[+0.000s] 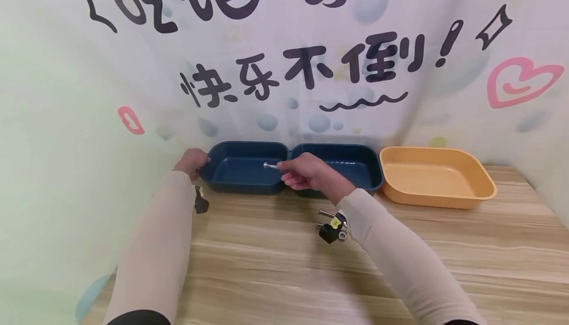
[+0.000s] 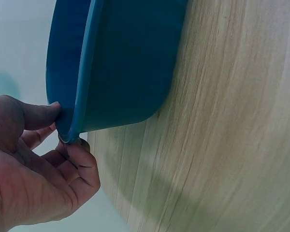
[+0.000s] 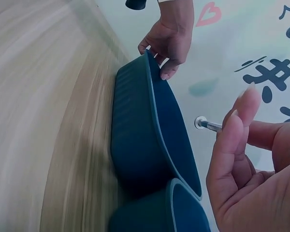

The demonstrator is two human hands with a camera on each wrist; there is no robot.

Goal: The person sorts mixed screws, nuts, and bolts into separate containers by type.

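Observation:
My left hand [image 1: 193,162] pinches the left rim of the left blue tray [image 1: 242,187]; in the left wrist view the thumb lies inside the rim and curled fingers lie outside it. Between thumb and fingertips, my right hand [image 1: 306,171] pinches a silver bolt [image 1: 271,166] above the right part of that tray. The bolt's round head [image 3: 200,123] points away from the fingers in the right wrist view. Beneath the right forearm, more bolts [image 1: 326,213] and a nut [image 1: 342,235] lie on the wooden table, partly hidden by the wrist camera.
A second blue tray [image 1: 355,148] touches the first on its right. Beyond it stands a yellow tray [image 1: 437,199]. All three line up along the back of the wooden table [image 1: 249,261], before a printed cloth [image 1: 275,23].

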